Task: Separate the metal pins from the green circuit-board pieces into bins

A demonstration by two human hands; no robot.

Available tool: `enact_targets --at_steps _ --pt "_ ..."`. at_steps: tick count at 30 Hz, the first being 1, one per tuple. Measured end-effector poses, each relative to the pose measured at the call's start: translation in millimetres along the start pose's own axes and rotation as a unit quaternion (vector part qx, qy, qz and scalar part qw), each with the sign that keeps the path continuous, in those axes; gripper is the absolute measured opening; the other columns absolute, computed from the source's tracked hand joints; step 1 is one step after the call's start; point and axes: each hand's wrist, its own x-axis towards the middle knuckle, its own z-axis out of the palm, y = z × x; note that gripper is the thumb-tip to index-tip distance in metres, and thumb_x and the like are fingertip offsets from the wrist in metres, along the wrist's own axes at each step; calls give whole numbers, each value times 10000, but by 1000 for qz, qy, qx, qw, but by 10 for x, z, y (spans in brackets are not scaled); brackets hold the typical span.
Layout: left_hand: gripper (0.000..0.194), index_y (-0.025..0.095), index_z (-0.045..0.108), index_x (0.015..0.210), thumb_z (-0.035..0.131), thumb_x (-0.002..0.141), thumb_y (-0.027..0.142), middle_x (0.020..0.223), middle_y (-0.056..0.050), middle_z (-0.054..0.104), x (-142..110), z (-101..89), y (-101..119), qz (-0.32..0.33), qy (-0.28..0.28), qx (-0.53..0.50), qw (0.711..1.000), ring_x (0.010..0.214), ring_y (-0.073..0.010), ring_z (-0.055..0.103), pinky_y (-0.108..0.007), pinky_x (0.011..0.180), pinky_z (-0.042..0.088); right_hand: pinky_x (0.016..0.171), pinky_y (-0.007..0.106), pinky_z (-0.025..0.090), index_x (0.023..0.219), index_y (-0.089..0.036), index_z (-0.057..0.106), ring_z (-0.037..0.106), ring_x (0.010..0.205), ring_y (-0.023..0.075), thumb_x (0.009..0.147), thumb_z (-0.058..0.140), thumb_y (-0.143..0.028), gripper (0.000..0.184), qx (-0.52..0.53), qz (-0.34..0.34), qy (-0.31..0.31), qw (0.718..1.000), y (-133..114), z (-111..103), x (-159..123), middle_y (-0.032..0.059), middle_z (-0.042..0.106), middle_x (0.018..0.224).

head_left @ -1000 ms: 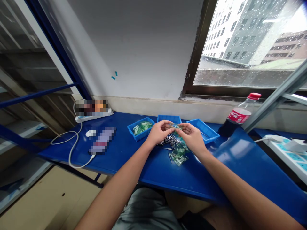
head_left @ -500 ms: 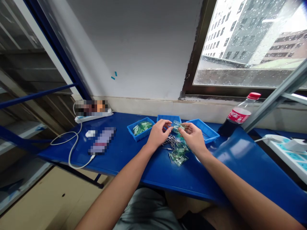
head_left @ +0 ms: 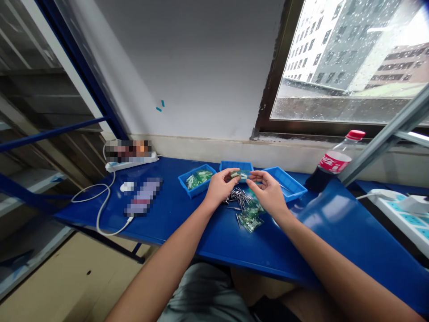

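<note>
Between my two hands a small clear-green plastic bag (head_left: 241, 175) is stretched over the table, with pale pieces showing through it. My left hand (head_left: 221, 185) pinches its left end, and my right hand (head_left: 267, 188) pinches its right end. Just below the hands lies a heap of loose metal pins (head_left: 238, 197), their exact kind too small to tell. Several more filled green bags (head_left: 251, 219) lie against the heap, nearer to me. Behind the hands stand a blue tray of green bags (head_left: 197, 179), a partly hidden blue tray (head_left: 236, 166) and another blue tray (head_left: 291, 193) with a thin item in it.
A cola bottle (head_left: 331, 161) with a red cap stands at the right, by a metal bar. White power strips lie at the far right (head_left: 409, 214) and back left (head_left: 132, 163). A white cable (head_left: 98, 214) runs to a blurred-out device (head_left: 143, 197) on the blue table (head_left: 187, 232).
The bag between my hands has turned flatter and is held more level, moving slightly left. Both hands stay in nearly the same place.
</note>
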Motion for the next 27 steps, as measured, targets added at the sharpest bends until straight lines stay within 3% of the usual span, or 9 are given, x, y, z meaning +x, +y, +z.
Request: enact_targets --at_steps 7,12,15,18,22,24,27 --pt "469 151 707 1275 847 846 278 1101 -120 808 -10 29 26 -14 -54 -57 997 1044 -259 776 -401 966 617 767 371 600 1068 -206 779 739 895 250 864 798 -539 390 37 45 -46 997 -2 -5 -8 90 801 1043" --pt "302 177 741 1172 791 897 292 1174 -118 762 -28 8 84 51 20 83 995 1027 -235 744 -336 852 620 624 332 573 987 -194 760 703 739 220 796 850 -554 418 80 80 -7 994 -34 3 1 66 778 887" --pt "207 191 757 1109 731 950 322 1109 -93 752 -46 2 121 82 16 136 987 946 -206 738 -315 796 611 593 327 568 997 -196 729 700 715 216 787 862 -543 426 92 75 17 993 -43 8 8 67 766 881" --pt "263 192 730 1172 740 945 323 1120 -87 741 -57 15 127 82 10 138 987 917 -191 733 -295 764 605 571 326 567 1001 -204 708 710 721 225 807 848 -539 411 79 59 27 995 -67 7 2 73 758 897" --pt "321 179 694 1207 755 931 331 1137 -97 731 -63 32 120 72 50 138 987 853 -177 720 -294 742 601 553 341 573 1001 -213 689 725 716 250 832 816 -556 403 41 56 51 996 -89 -7 -14 75 752 867" --pt "316 178 710 1194 746 942 365 1099 -96 749 -73 44 130 58 33 122 990 880 -195 736 -308 772 615 581 359 594 1027 -218 687 740 735 266 846 797 -556 399 25 59 48 997 -71 -14 -20 73 753 844" --pt "340 173 748 1174 750 940 420 1185 -121 745 -101 73 160 57 -35 94 993 1004 -236 755 -325 832 636 715 397 638 1086 -226 698 761 839 273 862 781 -479 348 4 40 9 999 -17 -12 -25 85 767 936"
